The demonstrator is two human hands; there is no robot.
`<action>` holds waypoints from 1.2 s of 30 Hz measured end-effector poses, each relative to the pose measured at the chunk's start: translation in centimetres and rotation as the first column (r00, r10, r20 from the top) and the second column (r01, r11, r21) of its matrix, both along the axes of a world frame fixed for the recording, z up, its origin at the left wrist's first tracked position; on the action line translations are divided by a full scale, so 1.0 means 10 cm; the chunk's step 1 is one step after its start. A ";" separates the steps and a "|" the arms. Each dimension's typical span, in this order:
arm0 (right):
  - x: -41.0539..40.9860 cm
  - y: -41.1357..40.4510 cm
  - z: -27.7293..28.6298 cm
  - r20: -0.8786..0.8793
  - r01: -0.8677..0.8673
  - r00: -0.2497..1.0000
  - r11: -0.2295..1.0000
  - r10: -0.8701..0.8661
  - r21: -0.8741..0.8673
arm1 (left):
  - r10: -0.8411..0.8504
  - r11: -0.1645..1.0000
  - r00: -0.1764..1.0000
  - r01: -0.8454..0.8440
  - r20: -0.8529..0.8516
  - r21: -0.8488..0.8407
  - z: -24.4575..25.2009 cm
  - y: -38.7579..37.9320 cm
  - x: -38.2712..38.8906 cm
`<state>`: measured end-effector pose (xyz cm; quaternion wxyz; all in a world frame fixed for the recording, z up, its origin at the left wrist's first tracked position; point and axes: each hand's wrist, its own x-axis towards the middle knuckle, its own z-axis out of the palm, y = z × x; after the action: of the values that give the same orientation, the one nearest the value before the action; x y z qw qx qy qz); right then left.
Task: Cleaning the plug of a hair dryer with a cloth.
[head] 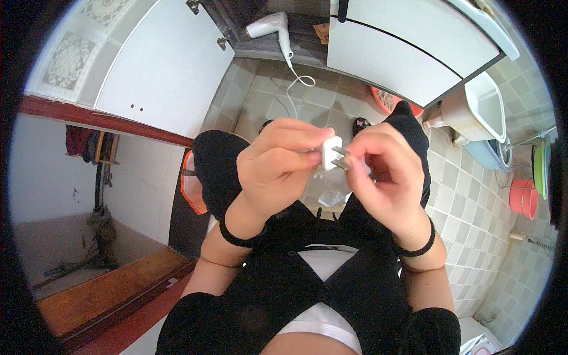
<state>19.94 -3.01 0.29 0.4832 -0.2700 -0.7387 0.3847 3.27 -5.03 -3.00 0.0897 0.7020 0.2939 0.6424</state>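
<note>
My left hand pinches a white two-pin plug between thumb and fingers, its flat metal prongs pointing right. From the plug a white cord leads away to a white hair dryer, which lies in the open cabinet ahead. My right hand is curled close by, with thumb and forefinger at the tips of the prongs. A piece of clear plastic hangs below and behind that hand and appears gathered in its fingers. Part of the plastic is hidden by the hand.
An open white cabinet door stands at left, above a dark red door frame. Ahead right are white drawers and a coral basin on the tiled floor. White and blue basins, a pink bucket and a green basin line the right wall.
</note>
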 end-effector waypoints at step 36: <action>-0.20 0.21 -0.15 0.128 0.155 0.964 0.887 -0.231 0.435 | 0.069 0.477 0.433 0.777 0.899 -0.411 -0.02 -0.03 0.01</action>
<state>17.90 -0.94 -1.25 0.4988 -0.2648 -0.8132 0.1409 3.37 -5.32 -3.23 0.6761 0.2332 0.2837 0.6388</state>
